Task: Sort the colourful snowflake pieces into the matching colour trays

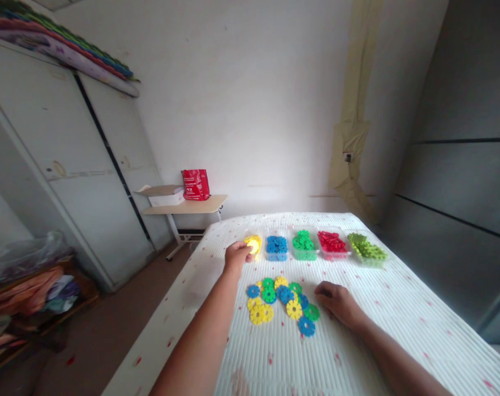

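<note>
My left hand reaches to the far left clear box of yellow pieces. Its thumb and fingers pinch a yellow flower-shaped disc over that box. My right hand rests on the table, palm down, with loosely bent fingers slightly apart and nothing visible in them. Just left of it lies a loose pile of notched discs: yellow, blue and green. Some of them overlap.
In the same row stand clear boxes of blue, green, red and lime-green pieces. A ribbed white cover lies over the table. Behind, a small desk bears a red bag.
</note>
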Demonstrator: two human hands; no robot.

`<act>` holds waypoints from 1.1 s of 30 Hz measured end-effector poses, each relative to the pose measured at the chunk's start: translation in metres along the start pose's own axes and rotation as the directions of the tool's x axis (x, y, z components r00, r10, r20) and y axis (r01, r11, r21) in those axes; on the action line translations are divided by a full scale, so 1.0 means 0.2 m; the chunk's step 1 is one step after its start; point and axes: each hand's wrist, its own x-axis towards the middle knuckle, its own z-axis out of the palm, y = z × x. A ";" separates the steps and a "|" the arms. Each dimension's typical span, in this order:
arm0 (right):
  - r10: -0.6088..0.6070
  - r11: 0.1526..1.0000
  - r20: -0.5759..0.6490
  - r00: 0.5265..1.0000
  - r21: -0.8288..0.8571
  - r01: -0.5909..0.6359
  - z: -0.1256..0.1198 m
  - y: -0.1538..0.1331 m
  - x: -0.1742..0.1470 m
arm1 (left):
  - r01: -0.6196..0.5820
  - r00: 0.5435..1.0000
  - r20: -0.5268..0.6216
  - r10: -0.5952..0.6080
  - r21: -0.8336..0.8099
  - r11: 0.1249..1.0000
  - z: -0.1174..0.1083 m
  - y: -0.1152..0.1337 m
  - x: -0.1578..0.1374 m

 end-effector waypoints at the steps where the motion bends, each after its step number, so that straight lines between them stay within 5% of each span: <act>1: 0.001 1.000 -0.002 1.000 0.002 -0.001 0.00 0.00 0.00 | -0.004 1.000 -0.008 0.004 -0.018 1.000 0.01 0.02 0.04; 5: -0.002 1.000 -0.008 1.000 -0.008 0.002 0.00 -0.01 -0.01 | -0.020 0.999 -0.029 0.019 -0.021 1.000 0.02 -0.04 0.07; 14: -0.102 0.982 -0.024 0.995 -0.163 0.096 0.01 -0.03 0.01 | -0.059 0.998 -0.010 0.061 0.143 0.988 -0.15 -0.33 -0.29; 21: -0.056 0.869 -0.105 0.993 -0.495 -0.003 0.12 -0.15 0.01 | -0.057 0.998 -0.028 0.062 0.159 0.986 -0.19 -0.34 -0.37; 28: 0.011 0.951 -0.087 0.996 -0.308 -0.037 0.10 -0.09 0.05 | -0.078 0.996 -0.027 0.083 0.161 0.984 -0.19 -0.35 -0.37; 33: -0.086 0.903 -0.038 0.996 -0.424 0.062 0.11 -0.11 0.02 | -0.087 0.995 -0.025 0.093 0.179 0.980 -0.19 -0.36 -0.37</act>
